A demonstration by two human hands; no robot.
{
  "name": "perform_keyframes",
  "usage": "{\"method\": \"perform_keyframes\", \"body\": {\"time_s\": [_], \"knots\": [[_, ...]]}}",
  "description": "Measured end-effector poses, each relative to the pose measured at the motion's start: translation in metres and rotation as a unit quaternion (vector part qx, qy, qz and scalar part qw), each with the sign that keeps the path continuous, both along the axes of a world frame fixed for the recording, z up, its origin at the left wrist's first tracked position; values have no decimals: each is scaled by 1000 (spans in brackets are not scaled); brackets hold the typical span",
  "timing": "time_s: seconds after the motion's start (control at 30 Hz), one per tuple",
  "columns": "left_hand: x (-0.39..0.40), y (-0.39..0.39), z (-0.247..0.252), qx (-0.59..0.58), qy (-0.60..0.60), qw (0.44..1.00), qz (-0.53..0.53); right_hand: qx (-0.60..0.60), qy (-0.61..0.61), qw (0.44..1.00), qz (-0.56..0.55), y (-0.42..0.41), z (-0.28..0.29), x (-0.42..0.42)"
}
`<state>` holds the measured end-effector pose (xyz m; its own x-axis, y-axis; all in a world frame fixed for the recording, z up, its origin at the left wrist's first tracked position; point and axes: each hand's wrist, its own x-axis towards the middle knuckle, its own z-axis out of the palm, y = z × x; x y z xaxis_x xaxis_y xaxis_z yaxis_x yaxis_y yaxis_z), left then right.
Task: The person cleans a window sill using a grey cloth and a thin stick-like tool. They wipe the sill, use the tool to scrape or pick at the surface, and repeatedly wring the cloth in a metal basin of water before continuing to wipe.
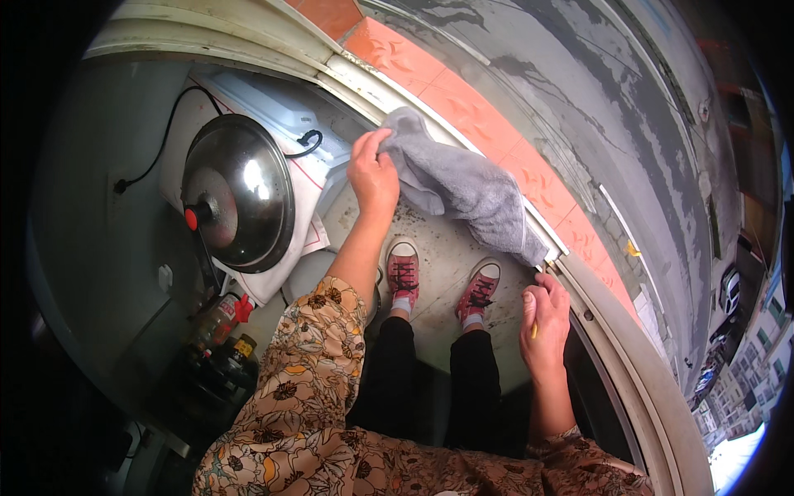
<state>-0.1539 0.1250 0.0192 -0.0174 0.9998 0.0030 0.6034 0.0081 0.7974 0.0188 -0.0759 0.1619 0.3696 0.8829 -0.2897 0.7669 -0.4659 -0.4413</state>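
A grey towel [462,180] lies bunched along the white sliding-window track [549,245], partly over its inner edge. My left hand [374,173] pinches the towel's far left end between thumb and fingers. At the towel's other end, my right hand [546,322] is closed around a thin yellow-handled tool [534,330]. Most of that tool is hidden in the fist, so its kind cannot be told. The right fingertips are close to the track, just beyond the towel's corner.
On the left, a lidded electric pan [239,192] with a black cord rests on a white cloth [310,180]. Bottles [217,319] stand below it. My red sneakers [403,273] are on a stained light surface. Outside the track runs an orange tiled ledge [477,118], with a street [595,93] far below.
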Motion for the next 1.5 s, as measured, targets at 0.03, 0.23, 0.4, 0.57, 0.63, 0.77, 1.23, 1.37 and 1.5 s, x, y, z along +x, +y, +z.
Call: {"method": "perform_keyframes", "body": {"time_s": [0.03, 0.23, 0.4, 0.57, 0.63, 0.77, 1.23, 1.37, 1.5], "knots": [[-9, 15, -3, 41, 67, 997, -1, -3, 13, 1000, -10, -7, -7, -1], [-2, 33, -21, 52, 365, 919, -140, -81, -14, 993, -84, -8, -85, 0], [-20, 21, -61, 96, 421, 876, -216, -157, -30, 974, -159, -27, -124, -4], [-16, 35, -60, 92, 409, 871, -255, -208, 58, 942, -258, -36, -144, -8], [-12, 36, -58, 94, 414, 864, -270, -108, 59, 966, -228, -38, -159, -17], [-19, 39, -55, 96, 413, 857, -292, -189, 142, 926, -294, -38, -190, -51], [-10, 41, -58, 141, 382, 862, -301, -292, 178, 911, -231, -34, -267, -54], [-24, 44, -62, 138, 328, 898, -259, -33, 178, 945, -274, -62, -165, -58], [-9, 30, -54, 43, 142, 979, -140, 221, 246, 813, -479, -57, -78, -8]]}}
